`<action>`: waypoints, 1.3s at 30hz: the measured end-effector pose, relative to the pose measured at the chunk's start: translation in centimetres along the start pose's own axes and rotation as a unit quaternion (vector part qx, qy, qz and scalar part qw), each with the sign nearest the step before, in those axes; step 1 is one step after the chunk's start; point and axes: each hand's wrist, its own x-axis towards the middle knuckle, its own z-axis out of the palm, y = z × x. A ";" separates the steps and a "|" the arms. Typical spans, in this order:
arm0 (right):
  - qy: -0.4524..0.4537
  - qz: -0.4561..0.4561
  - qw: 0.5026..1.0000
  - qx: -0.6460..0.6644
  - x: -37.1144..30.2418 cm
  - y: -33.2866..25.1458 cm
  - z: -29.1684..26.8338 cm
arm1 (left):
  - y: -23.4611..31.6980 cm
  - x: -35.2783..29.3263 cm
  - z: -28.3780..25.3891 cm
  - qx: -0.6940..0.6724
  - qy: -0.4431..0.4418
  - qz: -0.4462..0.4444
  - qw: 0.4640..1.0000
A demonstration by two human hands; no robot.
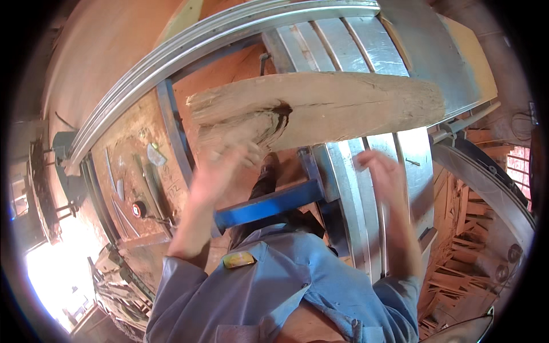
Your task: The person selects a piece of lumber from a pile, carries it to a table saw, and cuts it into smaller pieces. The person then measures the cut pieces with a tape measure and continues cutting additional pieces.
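Observation:
A thick, rough wooden slab point(337, 106) with a dark knot and a long crack spans the metal machine table point(357, 43) from left to right. Its left end reaches over an opening beside the table. My left hand point(229, 163), blurred by motion, is at the slab's near left edge; whether it grips the wood is unclear. My right hand point(382, 168) hovers over the table, just short of the slab's near edge. Its fingers are loosely bent and apart, with nothing visible between them. A blue metal bar point(271, 204) crosses in front of my body.
To the left, a wooden board point(137, 177) carries hand tools and a tape measure point(138, 209). A long metal rail point(223, 33) runs along the far side. A large curved metal wheel point(486, 177) stands right, with wood scraps point(463, 274) below it.

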 end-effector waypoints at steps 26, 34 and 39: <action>-0.121 -0.175 0.897 -0.386 -3.2 7.9 16.7 | -7.5 1.7 -3.8 -0.068 0.228 -0.062 0.969; -0.141 -0.167 0.896 -0.387 -2.5 7.2 15.8 | -6.4 1.0 -2.6 -0.140 0.233 -0.105 0.957; -0.077 -0.165 0.968 -0.171 -3.0 7.4 15.6 | -6.9 0.4 -3.1 -0.229 0.209 -0.115 0.944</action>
